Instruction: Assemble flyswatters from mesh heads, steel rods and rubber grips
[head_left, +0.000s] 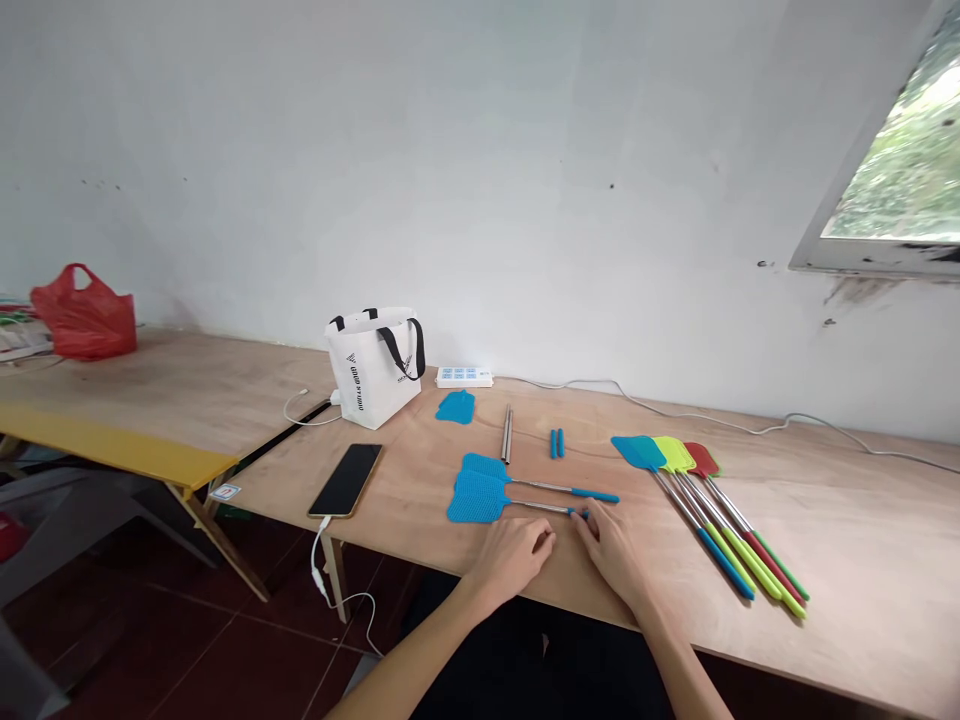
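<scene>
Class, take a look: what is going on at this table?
A person rests both hands on the wooden table. The right hand touches the blue grip of the nearer blue fly swatter; the left hand lies beside it, holding nothing. Behind lie a loose blue head, metal rods and two blue grips. More coloured swatters lie to the right.

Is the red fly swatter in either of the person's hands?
No: the red fly swatter lies on the table, apart from left hand and right hand.
</scene>
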